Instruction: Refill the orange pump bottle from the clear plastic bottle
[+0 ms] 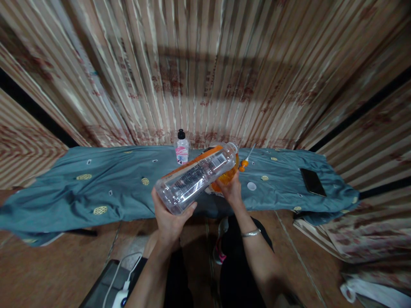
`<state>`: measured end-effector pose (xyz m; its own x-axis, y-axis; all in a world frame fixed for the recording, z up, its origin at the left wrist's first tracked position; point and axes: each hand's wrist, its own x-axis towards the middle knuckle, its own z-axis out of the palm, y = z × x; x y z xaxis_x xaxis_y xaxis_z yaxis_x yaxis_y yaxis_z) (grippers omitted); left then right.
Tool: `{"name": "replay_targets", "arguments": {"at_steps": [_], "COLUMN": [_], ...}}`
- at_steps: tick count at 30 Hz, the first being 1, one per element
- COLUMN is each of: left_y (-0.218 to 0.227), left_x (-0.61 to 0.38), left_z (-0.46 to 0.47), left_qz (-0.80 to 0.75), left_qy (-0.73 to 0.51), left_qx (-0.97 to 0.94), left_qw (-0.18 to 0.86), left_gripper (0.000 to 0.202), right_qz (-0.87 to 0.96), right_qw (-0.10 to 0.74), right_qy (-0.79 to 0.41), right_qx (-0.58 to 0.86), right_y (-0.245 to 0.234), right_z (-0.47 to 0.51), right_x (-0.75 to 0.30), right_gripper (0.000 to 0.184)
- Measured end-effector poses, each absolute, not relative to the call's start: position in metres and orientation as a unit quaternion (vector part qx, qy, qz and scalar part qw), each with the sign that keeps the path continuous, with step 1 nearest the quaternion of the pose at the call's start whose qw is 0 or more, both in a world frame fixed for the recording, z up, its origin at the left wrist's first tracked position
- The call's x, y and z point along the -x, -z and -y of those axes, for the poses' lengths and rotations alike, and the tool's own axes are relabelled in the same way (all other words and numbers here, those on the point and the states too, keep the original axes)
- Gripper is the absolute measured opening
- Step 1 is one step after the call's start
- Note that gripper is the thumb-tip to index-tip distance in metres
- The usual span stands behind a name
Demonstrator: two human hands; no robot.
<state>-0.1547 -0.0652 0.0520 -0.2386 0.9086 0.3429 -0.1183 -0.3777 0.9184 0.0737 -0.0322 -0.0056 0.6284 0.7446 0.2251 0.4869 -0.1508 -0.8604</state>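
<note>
Behind the large clear plastic bottle with an orange-edged printed label point(198, 177) hangs a pleated beige curtain with reddish floral patches point(205, 81). Beneath that bottle spreads your table, draped in a blue-green cloth with yellow prints point(128, 196).

You have the large bottle slanting across in front of you, its base in your left hand point(171, 219), fingers and thumb clamped around it, and its open neck pointing away to the right. Your right hand point(231, 191) is under the large bottle's neck end, closed around an orange see-through container point(230, 174), which the large bottle partly hides.

Well to the right of the large bottle lies a flat black rectangular device point(313, 182). Beyond its left part stands a small clear bottle with a pink label and black cap point(182, 149). Just right of its neck lies an orange pump head with a pale tube point(244, 164), and nearer you, a small round whitish disc point(251, 186).
</note>
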Motion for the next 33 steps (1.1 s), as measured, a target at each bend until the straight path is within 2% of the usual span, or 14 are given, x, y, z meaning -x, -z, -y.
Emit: {"name": "replay_targets", "arguments": {"at_steps": [33], "left_y": [-0.0477], "left_x": [0.1567], "left_z": [0.0645], "left_qz": [-0.410], "left_qy": [-0.666], "left_qx": [-0.499], "left_qw": [0.374], "left_gripper": [0.098], "right_qz": [0.410], "right_qw": [0.513], "right_qy": [-0.134], "right_qx": [0.742], "right_y": [0.0011], "right_z": [0.0338], "right_x": [-0.0719], "right_gripper": [0.094]}}
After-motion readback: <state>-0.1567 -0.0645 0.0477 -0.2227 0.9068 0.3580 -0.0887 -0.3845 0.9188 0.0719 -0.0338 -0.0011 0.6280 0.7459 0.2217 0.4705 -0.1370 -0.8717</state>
